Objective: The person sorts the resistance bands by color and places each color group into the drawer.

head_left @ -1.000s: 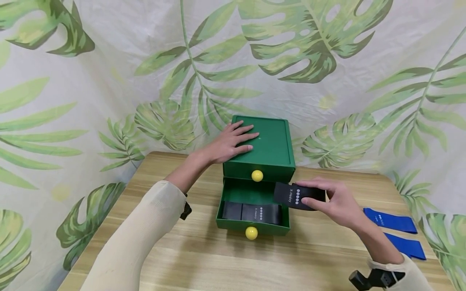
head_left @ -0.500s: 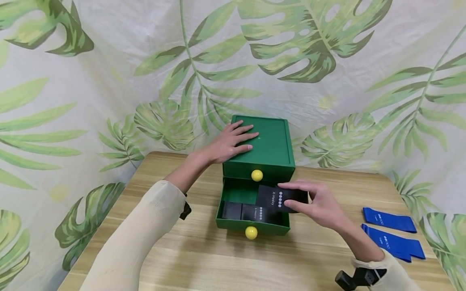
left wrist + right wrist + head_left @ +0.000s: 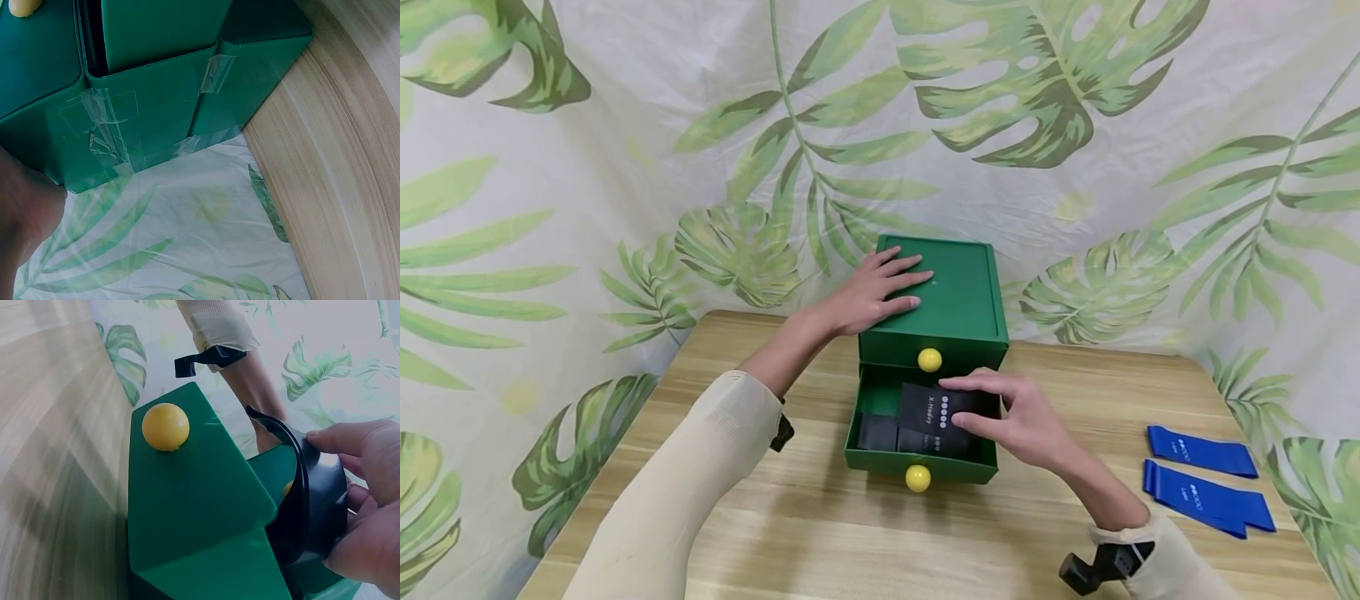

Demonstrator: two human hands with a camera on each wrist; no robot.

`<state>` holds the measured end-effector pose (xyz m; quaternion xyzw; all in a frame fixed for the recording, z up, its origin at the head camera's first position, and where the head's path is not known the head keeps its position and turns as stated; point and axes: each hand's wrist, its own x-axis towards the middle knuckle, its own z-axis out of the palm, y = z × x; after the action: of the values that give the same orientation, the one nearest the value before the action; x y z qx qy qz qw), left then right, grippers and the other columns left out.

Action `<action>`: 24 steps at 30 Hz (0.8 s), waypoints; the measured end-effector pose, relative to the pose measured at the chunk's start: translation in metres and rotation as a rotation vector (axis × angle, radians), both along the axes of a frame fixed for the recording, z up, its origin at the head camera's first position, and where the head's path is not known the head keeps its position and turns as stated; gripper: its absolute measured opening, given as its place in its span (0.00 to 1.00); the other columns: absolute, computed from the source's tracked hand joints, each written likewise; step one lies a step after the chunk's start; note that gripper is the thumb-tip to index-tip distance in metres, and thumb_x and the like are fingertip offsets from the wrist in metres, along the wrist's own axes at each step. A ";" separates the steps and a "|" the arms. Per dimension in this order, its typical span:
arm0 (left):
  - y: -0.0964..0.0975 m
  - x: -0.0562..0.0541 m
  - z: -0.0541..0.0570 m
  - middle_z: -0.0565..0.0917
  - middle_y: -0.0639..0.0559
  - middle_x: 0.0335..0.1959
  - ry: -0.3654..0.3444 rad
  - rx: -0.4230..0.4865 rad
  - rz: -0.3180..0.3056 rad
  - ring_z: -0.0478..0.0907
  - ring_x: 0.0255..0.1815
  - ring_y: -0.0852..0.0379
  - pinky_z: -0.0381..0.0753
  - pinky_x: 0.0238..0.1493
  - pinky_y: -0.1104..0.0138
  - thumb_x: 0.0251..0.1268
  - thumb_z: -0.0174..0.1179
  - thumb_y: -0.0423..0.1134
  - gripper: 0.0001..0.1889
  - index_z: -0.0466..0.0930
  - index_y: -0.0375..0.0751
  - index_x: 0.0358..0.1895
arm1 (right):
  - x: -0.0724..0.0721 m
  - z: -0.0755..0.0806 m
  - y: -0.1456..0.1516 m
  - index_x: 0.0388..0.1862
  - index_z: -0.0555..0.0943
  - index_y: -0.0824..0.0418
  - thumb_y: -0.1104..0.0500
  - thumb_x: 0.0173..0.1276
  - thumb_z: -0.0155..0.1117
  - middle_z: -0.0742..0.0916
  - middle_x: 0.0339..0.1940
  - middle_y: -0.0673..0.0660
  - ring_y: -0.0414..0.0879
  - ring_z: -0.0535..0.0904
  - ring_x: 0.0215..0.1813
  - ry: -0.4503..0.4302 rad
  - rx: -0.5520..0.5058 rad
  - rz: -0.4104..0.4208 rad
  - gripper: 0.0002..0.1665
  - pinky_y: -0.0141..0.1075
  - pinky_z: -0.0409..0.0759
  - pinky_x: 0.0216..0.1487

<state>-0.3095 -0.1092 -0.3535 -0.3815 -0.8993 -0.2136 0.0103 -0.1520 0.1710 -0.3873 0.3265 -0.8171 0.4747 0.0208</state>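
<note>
My left hand (image 3: 880,292) rests with spread fingers on the top of a green drawer box (image 3: 964,292). Below the shut upper drawer, the lower drawer (image 3: 880,462) is pulled out. Inside it lies a black resistance band (image 3: 877,433), partly covered. Between thumb and fingers, my right hand (image 3: 1018,417) pinches another black resistance band (image 3: 919,407) marked X-Heavy, over the drawer's right part. The right wrist view shows this band (image 3: 326,500) bent into a curve at the drawer's edge. Only a bit of the left hand (image 3: 28,212) enters the left wrist view.
Two blue resistance bands (image 3: 1202,450) marked Light lie at the right of the wooden table (image 3: 790,525). Yellow round knobs (image 3: 917,478) stick out from both drawer fronts. A leaf-patterned cloth (image 3: 850,125) hangs behind the box. Clear tape (image 3: 106,125) runs along the box's side.
My right hand has moved left with the black band, from beside the drawer to inside its right part, over the band lying there. The left hand has stayed on the box.
</note>
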 end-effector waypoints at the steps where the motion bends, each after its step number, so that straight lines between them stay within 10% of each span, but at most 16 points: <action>1: 0.000 0.000 0.000 0.57 0.46 0.87 0.000 0.002 0.000 0.39 0.89 0.39 0.33 0.84 0.40 0.86 0.51 0.53 0.29 0.65 0.51 0.83 | -0.001 -0.001 -0.002 0.63 0.89 0.54 0.63 0.70 0.76 0.90 0.54 0.48 0.44 0.84 0.51 -0.008 -0.001 0.004 0.23 0.36 0.83 0.52; 24: 0.000 0.002 0.000 0.58 0.45 0.87 -0.001 0.011 0.001 0.39 0.89 0.39 0.35 0.84 0.39 0.86 0.51 0.53 0.29 0.66 0.51 0.83 | -0.011 -0.028 -0.029 0.61 0.88 0.59 0.65 0.70 0.75 0.91 0.56 0.53 0.46 0.86 0.55 0.023 0.083 0.089 0.21 0.40 0.85 0.54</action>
<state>-0.3075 -0.1090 -0.3537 -0.3810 -0.8983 -0.2186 0.0117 -0.1631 0.1420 -0.4148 0.3687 -0.8204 0.4369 -0.0044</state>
